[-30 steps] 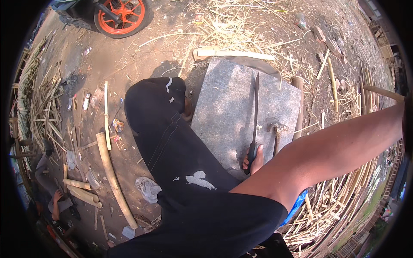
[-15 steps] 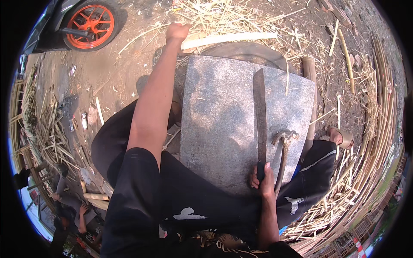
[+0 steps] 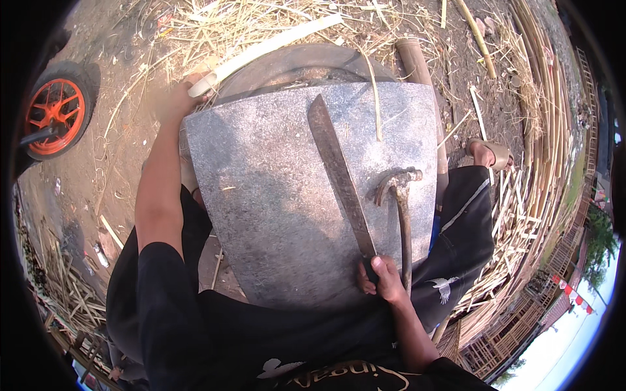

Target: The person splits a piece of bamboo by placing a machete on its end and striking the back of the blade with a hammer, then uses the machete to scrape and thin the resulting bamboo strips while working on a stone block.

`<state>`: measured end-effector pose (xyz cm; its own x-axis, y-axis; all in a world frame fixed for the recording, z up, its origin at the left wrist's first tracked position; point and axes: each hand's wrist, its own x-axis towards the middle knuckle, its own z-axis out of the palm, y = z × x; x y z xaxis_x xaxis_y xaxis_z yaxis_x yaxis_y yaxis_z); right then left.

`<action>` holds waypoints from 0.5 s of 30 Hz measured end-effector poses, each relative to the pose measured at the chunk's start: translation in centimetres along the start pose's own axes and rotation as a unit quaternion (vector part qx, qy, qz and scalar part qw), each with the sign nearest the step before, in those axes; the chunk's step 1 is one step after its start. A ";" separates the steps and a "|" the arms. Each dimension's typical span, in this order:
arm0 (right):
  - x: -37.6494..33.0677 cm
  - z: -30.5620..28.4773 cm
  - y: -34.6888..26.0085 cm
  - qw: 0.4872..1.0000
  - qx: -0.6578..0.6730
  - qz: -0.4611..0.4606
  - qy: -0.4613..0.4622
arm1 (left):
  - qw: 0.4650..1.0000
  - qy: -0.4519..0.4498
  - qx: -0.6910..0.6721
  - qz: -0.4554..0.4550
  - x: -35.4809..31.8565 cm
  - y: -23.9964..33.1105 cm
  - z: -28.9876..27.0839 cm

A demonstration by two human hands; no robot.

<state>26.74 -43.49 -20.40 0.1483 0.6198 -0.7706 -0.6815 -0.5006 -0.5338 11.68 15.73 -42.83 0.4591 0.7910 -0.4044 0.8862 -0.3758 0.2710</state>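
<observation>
Hands apart: the left hand (image 3: 179, 102), reaching far forward, is closed around the near end of a pale bamboo strip (image 3: 274, 44), which slants away from it to the right. The right hand (image 3: 388, 280), lower and nearer the body, is clamped on the black handle of a machete (image 3: 343, 181), its blade pointing forward and leftward; I cannot tell if the blade touches the grey slab (image 3: 274, 215) beneath.

That slab fills most of the space between the 2 hands. Just right of the right hand, a hammer (image 3: 404, 212) lies with its head forward, crowding that side. Ahead of the right hand, 1 thin curl (image 3: 374, 98) hangs over the slab's far edge, and a thick bamboo pole (image 3: 415, 63) stands out beyond the far right corner.

To the right of the left hand is a dark, curved rim (image 3: 352, 62); shavings (image 3: 261, 25) litter the ground past it. An orange wheel (image 3: 57, 116) is left of the left hand. Out right of the right hand are a sandalled foot (image 3: 484, 155) and split strips (image 3: 499, 264).
</observation>
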 end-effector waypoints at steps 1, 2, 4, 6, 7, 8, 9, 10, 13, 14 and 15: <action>-0.1 0.0 0.2 1.000 0.006 0.001 0.001 | 1.000 0.002 0.006 -0.007 -1.0 1.0 -0.9; -0.1 0.0 0.4 1.000 0.010 0.004 0.000 | 1.000 0.021 -0.011 0.008 -2.1 1.5 -2.5; -0.4 0.0 0.6 1.000 0.012 -0.004 0.007 | 0.996 0.054 -0.048 0.045 -4.4 4.0 -7.4; -0.3 0.0 0.5 1.000 0.014 -0.016 -0.002 | 0.994 0.080 -0.030 0.067 -6.1 4.4 -13.1; -0.3 0.3 0.3 1.000 0.023 -0.020 0.004 | 0.989 0.110 0.006 0.097 -7.1 4.5 -16.2; -0.1 0.6 -0.1 1.000 0.017 -0.015 0.015 | 0.980 0.142 0.041 0.131 -8.1 5.2 -19.3; -0.1 0.9 -0.4 0.999 0.016 -0.009 0.031 | 0.970 0.161 0.076 0.164 -9.4 6.9 -21.9; -0.2 1.3 -0.5 0.999 0.017 -0.002 0.045 | 0.957 0.181 0.113 0.196 -11.0 8.9 -24.5; -0.8 2.8 -0.5 0.991 -0.075 -0.027 0.105 | 0.902 0.190 0.262 0.286 -16.2 14.4 -33.5; -1.3 3.2 -0.8 0.982 -0.138 -0.054 0.121 | 0.888 0.186 0.308 0.288 -18.0 15.8 -36.0; -1.9 3.4 -0.8 0.967 -0.197 -0.077 0.142 | 0.868 0.204 0.336 0.304 -19.5 17.1 -38.0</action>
<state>24.59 -42.18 -17.32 0.4554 0.5426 -0.7059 -0.3184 -0.6411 -0.6982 15.48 12.19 2.87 0.9160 0.4008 0.0150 0.3865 -0.8722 -0.2999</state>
